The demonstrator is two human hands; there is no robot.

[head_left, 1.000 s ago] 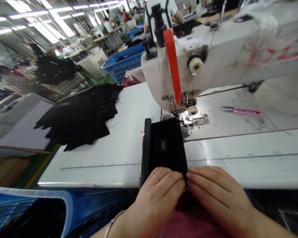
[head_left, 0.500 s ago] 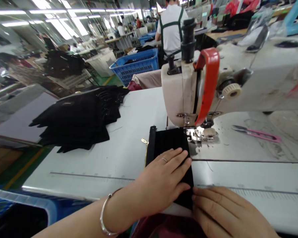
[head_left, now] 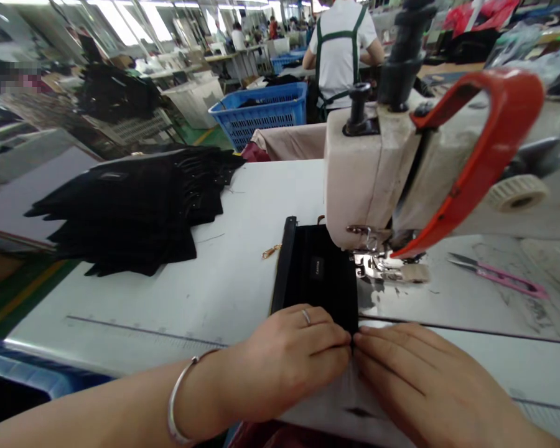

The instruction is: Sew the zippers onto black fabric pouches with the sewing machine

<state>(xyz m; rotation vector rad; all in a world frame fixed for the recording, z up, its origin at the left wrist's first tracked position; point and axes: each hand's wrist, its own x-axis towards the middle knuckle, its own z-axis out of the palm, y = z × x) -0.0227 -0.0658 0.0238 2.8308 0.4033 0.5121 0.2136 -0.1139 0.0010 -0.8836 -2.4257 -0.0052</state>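
Left grip (head_left: 294, 361) and right grip (head_left: 424, 373), palms down, meet at black fabric (head_left: 338, 283).

At lower middle, the left hand (head_left: 292, 367) hides the lower end of the black pouch (head_left: 340, 298), whose label (head_left: 317, 269) is too small to read. At lower left, 1 blue basket (head_left: 46, 373) is cut off.
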